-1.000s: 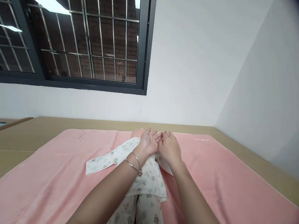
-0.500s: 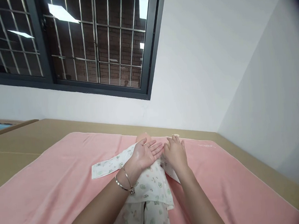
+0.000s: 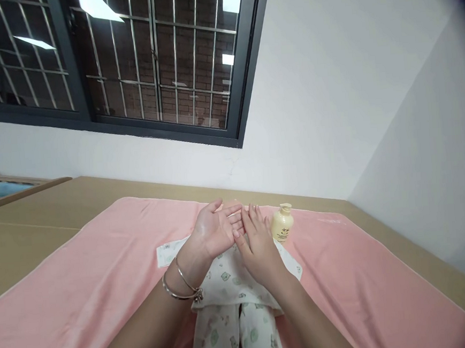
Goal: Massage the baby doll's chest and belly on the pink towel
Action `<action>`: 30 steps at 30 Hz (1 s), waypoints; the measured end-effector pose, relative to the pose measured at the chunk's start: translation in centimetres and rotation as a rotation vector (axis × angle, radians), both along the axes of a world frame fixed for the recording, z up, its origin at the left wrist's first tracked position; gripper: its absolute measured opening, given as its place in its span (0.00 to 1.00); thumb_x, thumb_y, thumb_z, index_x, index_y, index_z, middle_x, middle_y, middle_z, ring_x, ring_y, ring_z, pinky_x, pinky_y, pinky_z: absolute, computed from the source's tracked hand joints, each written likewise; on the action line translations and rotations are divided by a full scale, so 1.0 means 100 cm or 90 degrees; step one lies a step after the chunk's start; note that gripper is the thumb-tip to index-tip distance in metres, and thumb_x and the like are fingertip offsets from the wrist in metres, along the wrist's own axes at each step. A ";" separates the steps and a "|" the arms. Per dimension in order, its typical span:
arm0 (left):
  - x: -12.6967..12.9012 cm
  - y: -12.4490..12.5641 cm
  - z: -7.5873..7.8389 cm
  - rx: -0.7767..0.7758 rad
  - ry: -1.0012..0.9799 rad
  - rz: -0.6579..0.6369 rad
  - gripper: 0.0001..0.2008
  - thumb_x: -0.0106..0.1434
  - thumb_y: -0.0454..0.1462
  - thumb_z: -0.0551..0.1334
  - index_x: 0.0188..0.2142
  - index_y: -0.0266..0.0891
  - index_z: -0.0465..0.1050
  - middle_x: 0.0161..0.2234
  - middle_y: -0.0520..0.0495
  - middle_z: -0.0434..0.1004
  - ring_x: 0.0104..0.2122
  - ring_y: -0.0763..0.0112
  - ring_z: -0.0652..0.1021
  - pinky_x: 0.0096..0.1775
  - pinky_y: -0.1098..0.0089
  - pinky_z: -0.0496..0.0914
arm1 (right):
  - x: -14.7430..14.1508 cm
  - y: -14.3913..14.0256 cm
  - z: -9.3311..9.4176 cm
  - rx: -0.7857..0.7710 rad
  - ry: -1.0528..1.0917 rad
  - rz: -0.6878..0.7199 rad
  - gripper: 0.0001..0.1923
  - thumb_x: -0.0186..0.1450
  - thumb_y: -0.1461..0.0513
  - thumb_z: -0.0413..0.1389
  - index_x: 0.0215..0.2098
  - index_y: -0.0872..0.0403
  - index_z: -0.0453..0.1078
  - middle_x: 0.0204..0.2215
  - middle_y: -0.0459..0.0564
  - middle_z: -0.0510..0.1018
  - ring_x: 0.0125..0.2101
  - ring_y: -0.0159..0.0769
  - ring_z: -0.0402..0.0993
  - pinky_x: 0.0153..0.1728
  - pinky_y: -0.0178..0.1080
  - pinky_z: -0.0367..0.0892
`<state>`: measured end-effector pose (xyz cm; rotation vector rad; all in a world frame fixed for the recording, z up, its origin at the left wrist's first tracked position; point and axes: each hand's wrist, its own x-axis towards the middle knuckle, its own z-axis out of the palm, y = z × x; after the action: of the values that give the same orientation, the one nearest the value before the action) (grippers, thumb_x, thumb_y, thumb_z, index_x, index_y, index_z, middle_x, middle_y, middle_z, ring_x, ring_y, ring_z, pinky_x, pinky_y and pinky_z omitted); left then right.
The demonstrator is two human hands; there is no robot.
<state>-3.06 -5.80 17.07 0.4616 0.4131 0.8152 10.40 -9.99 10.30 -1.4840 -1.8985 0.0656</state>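
Note:
My left hand [image 3: 215, 230] is open, palm up, with a shiny wet-looking patch on the palm. My right hand [image 3: 260, 249] lies palm down with fingers stretched, touching the left fingertips. Both are above a small figure in a white printed pyjama top [image 3: 225, 282] and matching trousers [image 3: 216, 333]. Its rounded, skin-coloured head [image 3: 232, 202] is mostly hidden behind my fingers. Just beyond my right hand stands a pale yellow pump bottle [image 3: 282, 224], upright. A metal bangle [image 3: 173, 294] circles my left wrist.
A pink blanket [image 3: 115, 269] lies under the figure on a tan surface [image 3: 69, 203]. The white wall [image 3: 303, 109] rises behind it, with a dark-framed barred window [image 3: 159, 67] at upper left. Something light blue [image 3: 0, 188] shows past a raised edge at far left.
My right hand has come left and lower, from in front of the bottle onto the left fingers, leaving the bottle in sight. My left hand has shifted slightly left. The view has tilted slightly.

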 end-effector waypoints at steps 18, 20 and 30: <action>0.045 -0.065 -0.022 0.256 0.048 0.155 0.25 0.68 0.49 0.54 0.63 0.47 0.62 0.67 0.51 0.56 0.68 0.64 0.52 0.68 0.64 0.46 | -0.007 -0.029 0.014 0.064 0.315 0.130 0.31 0.73 0.48 0.40 0.71 0.45 0.37 0.70 0.41 0.36 0.70 0.40 0.28 0.68 0.54 0.35; 0.050 -0.074 -0.027 0.315 0.149 0.183 0.26 0.69 0.49 0.52 0.64 0.49 0.59 0.68 0.56 0.51 0.69 0.66 0.47 0.69 0.66 0.43 | -0.006 -0.030 0.014 0.046 0.428 0.151 0.31 0.73 0.47 0.40 0.71 0.43 0.40 0.70 0.40 0.38 0.69 0.39 0.32 0.69 0.51 0.38; 0.062 -0.097 -0.040 0.404 0.249 0.196 0.27 0.69 0.48 0.52 0.65 0.44 0.58 0.69 0.54 0.47 0.70 0.63 0.43 0.69 0.63 0.41 | 0.003 -0.009 0.003 -0.006 0.635 0.125 0.31 0.72 0.45 0.40 0.70 0.44 0.45 0.69 0.43 0.47 0.68 0.38 0.43 0.67 0.49 0.47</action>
<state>3.19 -15.54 13.06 1.1805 0.5937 1.1611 10.73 -10.88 10.65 -0.9577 -1.1907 0.7552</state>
